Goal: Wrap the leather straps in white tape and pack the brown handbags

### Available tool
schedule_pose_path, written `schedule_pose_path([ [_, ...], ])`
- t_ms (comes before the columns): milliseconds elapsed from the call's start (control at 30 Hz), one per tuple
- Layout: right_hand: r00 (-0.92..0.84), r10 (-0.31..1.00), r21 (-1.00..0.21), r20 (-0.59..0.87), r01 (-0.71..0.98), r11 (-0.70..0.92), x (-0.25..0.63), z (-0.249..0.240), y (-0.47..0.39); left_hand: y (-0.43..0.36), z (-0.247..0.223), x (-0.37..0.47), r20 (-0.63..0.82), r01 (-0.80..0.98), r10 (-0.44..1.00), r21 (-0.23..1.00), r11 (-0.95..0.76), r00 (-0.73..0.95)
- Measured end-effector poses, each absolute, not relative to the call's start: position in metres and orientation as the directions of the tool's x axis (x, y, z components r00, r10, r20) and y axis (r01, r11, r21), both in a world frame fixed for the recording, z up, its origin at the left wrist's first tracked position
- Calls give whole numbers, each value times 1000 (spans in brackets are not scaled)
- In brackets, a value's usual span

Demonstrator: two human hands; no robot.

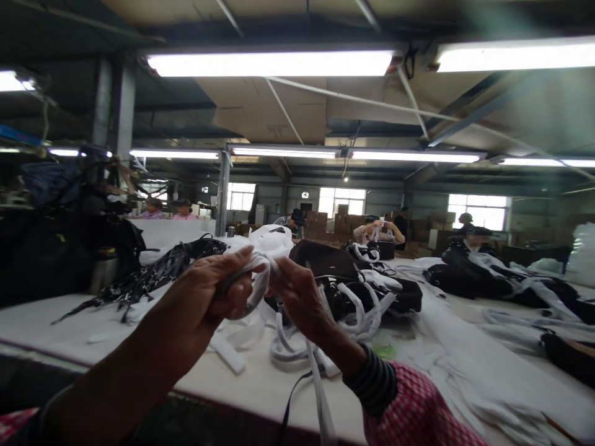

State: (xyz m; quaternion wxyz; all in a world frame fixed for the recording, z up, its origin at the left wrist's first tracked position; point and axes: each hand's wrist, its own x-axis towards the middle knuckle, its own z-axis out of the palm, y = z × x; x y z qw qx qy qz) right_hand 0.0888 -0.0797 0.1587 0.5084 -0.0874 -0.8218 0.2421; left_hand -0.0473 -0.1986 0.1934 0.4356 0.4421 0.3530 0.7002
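Raised over the table in the middle of the view, my left hand [225, 288] pinches a looped strap [261, 282] that looks wrapped in thin white material. Close on its right, my right hand [297, 291] has its fingers closed on the same loop; its fingertips are partly hidden. Below my right hand a pale strip [320, 396] and a thin dark strap [292, 396] hang over the table's front edge. Behind my hands lie dark bags [320, 259] with white-wrapped straps [360, 310] curling around them.
On the white table [279, 396] a heap of black straps with metal clips [153, 272] lies to the left. White sheets [488, 384] and more dark bags [469, 279] spread to the right. A flask [103, 269] stands at left. Several people [379, 230] work farther back.
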Motion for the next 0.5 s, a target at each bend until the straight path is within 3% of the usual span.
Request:
schedule_pose_path([
  [67, -537, 453, -648, 712, -253, 718, 89, 151, -83, -194, 194, -55, 281, -342, 925, 869, -358, -255],
  [133, -580, 454, -695, 676, -299, 653, 92, 145, -85, -189, 191, -61, 237, -397, 939, 860, -322, -248],
  [267, -538, 373, -520, 756, -148, 841, 100, 138, -88, -186, 185, -62, 197, -493, 970, 835, -244, -146],
  [400, -440, 225, -290, 870, -87, 953, 100, 135, -85, -188, 189, -50, 286, -532, 952, 793, -298, -108],
  [500, -317, 259, -271, 912, 8, 963, 94, 138, -78, -188, 196, -38, 409, -544, 908, 743, -389, -90],
])
